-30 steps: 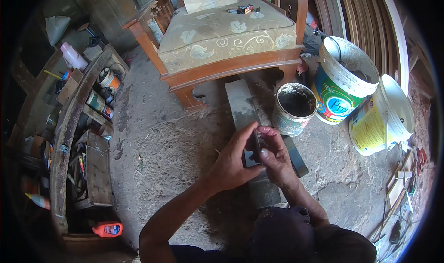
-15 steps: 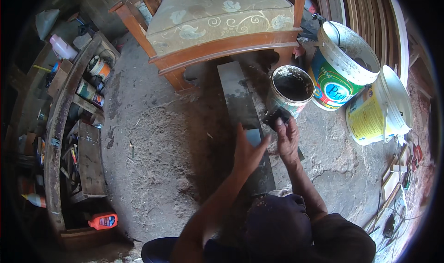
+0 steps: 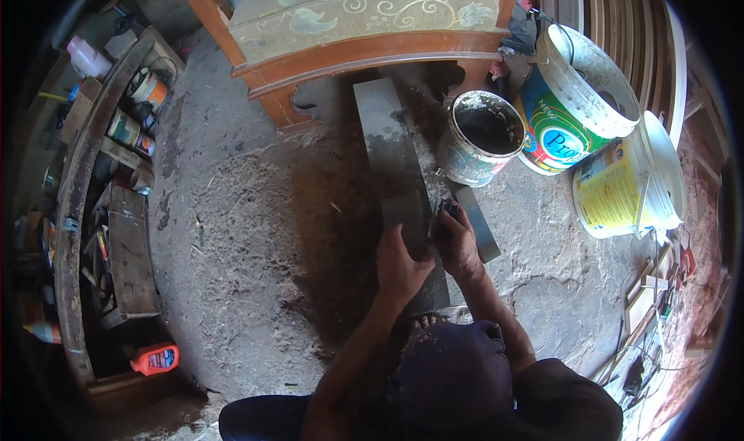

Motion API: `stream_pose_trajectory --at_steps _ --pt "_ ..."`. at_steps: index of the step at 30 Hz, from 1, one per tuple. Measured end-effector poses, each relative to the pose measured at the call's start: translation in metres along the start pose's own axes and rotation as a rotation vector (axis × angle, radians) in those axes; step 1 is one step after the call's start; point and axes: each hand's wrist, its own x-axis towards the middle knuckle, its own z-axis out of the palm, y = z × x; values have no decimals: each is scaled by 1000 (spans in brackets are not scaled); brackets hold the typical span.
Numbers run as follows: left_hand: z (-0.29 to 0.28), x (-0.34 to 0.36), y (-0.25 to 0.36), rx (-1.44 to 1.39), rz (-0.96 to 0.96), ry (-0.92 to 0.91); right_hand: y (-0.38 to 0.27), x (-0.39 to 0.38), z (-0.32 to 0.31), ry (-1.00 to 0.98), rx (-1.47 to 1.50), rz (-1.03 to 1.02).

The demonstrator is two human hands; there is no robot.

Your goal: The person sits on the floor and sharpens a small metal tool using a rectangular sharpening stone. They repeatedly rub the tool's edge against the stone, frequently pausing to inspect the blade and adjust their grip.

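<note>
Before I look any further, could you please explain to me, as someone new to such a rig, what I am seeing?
There is no machine here: a person is using two bare hands. The view comes from the left of two wide fisheye cameras worn on the head, looking down, so straight edges bend near the rim.

A long grey board lies on the rough floor. The left hand is at a flat grey block over it; I cannot tell how firmly it grips. The right hand holds a small dark object.

Farther off, on the right, stands a stained bucket; ahead is a wooden chair with a patterned cushion.
</note>
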Motion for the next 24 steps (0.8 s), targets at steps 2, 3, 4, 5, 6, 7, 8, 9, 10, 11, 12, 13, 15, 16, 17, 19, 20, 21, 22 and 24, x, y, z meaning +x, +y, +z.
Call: stream_pose_trajectory --at_steps 2,3,4,5,6,7,8,9,10,11,12,13,15,16,17,19,20,21,22,24 --pt "-10 -1 -8 -239 -110 -35 -2 -5 19 5 -44 35" --pt "-16 -2 -10 -326 -173 -101 -3 -6 29 8 -30 46" --pt "-22 -3 -7 -418 -234 -170 -4 -7 36 14 -16 52" --pt "-28 -3 -6 -510 -293 -239 -3 -7 41 21 -4 58" --pt "-34 -2 -8 -499 -318 -282 1 -4 44 2 -27 44" --pt "-41 -2 -10 -492 -344 -323 4 -1 47 -18 -55 33" --pt "-44 -2 -11 -486 -370 -365 7 0 49 -38 -81 21" --pt "-38 -8 -13 -426 -266 -277 9 0 51 -36 -138 16" --pt "-29 -16 -19 -363 -167 -177 9 -2 58 -46 -198 15" --pt "-19 -20 -21 -299 -65 -87 9 -3 62 -47 -257 8" --pt "-12 -22 -25 -291 -59 -64 9 -3 64 -67 -300 -3" --pt "-6 -23 -25 -288 -53 -44 8 -3 63 -82 -347 -16" --pt "1 -27 -28 -299 -39 -14 6 -5 62 -105 -451 -48" --pt "-1 -26 -26 -313 -30 -1 4 -7 61 -114 -507 -67" --pt "-2 -26 -24 -326 -21 12 4 -9 60 -124 -563 -86" --pt "-11 -25 -17 -343 -78 -40 6 -14 57 -131 -676 -102" --pt "-14 -25 -14 -352 -107 -65 7 -16 55 -136 -732 -109" --pt "-11 -26 -15 -349 -98 -47 7 -16 54 -133 -749 -110" --pt "-9 -27 -16 -345 -90 -29 8 -18 54 -131 -766 -111" --pt "-4 -28 -16 -433 -187 -57 7 -21 54 -125 -822 -117"
